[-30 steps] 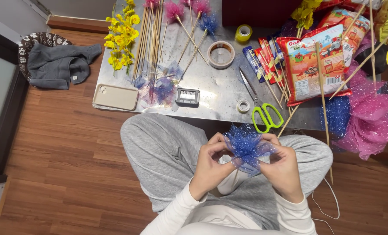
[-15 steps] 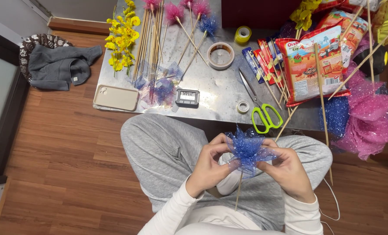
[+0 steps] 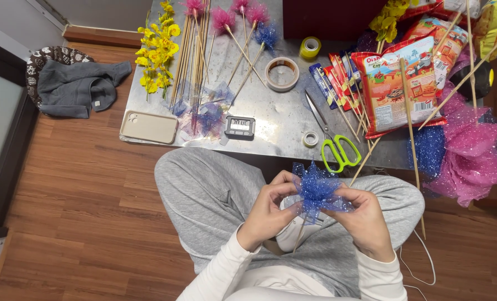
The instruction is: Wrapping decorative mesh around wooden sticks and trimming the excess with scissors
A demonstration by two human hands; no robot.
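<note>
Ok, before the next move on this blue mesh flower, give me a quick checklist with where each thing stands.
1. Both hands on the blue mesh flower: ok, left hand and right hand pinch it from either side.
2. Stick under the flower: ok, wooden stick runs down between the hands.
3. Scissors close by: ok, on the table edge.
4. Small tape roll close by: ok, beside the scissors.
5. Mesh fastened to the stick: cannot tell.

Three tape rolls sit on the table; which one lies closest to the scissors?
The small clear tape roll, just left of the green-handled scissors. The large beige roll and the yellow roll lie farther back on the table.
</note>
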